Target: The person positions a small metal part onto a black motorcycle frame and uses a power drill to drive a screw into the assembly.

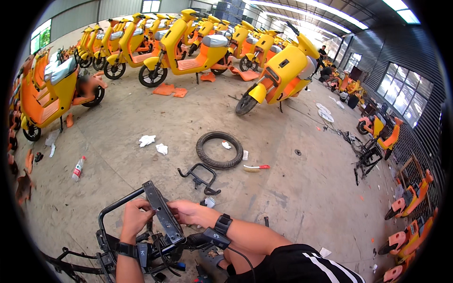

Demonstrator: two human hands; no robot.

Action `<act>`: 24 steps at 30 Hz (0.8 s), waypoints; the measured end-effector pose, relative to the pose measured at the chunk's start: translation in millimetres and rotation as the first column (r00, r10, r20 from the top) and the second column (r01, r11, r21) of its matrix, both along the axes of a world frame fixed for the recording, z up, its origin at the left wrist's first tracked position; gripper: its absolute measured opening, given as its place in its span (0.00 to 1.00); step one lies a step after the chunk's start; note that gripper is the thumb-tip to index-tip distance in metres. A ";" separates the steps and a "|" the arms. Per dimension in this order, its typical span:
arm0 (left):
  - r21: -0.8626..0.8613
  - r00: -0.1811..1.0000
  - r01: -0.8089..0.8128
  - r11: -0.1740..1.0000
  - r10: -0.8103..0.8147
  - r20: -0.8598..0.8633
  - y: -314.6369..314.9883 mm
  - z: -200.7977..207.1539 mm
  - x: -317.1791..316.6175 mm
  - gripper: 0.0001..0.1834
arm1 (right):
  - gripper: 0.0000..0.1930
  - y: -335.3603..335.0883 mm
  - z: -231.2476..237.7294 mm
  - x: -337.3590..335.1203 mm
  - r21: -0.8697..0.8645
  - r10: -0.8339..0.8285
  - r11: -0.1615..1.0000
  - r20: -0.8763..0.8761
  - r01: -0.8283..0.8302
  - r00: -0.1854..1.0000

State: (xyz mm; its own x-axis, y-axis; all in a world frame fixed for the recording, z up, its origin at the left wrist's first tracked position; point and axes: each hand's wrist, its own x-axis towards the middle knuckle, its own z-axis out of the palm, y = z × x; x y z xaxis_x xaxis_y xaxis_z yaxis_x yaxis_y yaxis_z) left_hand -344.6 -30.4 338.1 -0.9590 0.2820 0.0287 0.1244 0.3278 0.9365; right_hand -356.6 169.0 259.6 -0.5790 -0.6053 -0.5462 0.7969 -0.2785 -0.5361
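Observation:
A black scooter frame (108, 207) of bent metal tubes lies close in front of me, with a flat, scuffed metal plate (163, 212) rising at an angle from it. My left hand (137, 217) is at the plate's left side, fingers curled in a pinch; whatever lies between the fingertips is hidden. From the right, my right hand (186, 211) reaches against the plate's other edge. Its fingers are bent and partly covered by the plate, so what they grip is unclear. Both wrists wear black bands with small boxes. Cables and dark parts crowd beneath the hands.
A black tyre (219, 150), a bent black tube bracket (200, 177) and a red-handled knife-like tool (256, 167) lie beyond the frame. A plastic bottle (79, 169) is at left. Yellow scooters (283, 70) stand farther back. Stripped frame parts (368, 158) lie at right.

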 end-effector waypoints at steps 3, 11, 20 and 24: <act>0.034 0.996 -0.019 0.999 0.015 0.093 0.4 8.2 2.8 0.04 | 0.14 -0.9 9.0 3.2 0.004 -0.035 0.999 0.027 0.035 0.999; 0.017 0.997 0.013 1.000 -0.012 -0.077 -2.6 -11.0 -3.0 0.05 | 0.11 -3.9 21.7 7.6 0.001 -0.042 0.999 -0.008 0.042 0.999; 0.088 0.994 -0.002 0.996 -0.007 0.112 0.1 -3.4 -0.5 0.05 | 0.11 2.0 15.0 5.2 -0.049 -0.010 0.999 -0.009 0.009 1.000; 0.067 0.999 0.027 0.997 -0.029 0.040 -2.9 -5.7 -1.3 0.05 | 0.11 0.3 20.6 6.5 -0.027 0.000 1.000 -0.003 0.000 1.000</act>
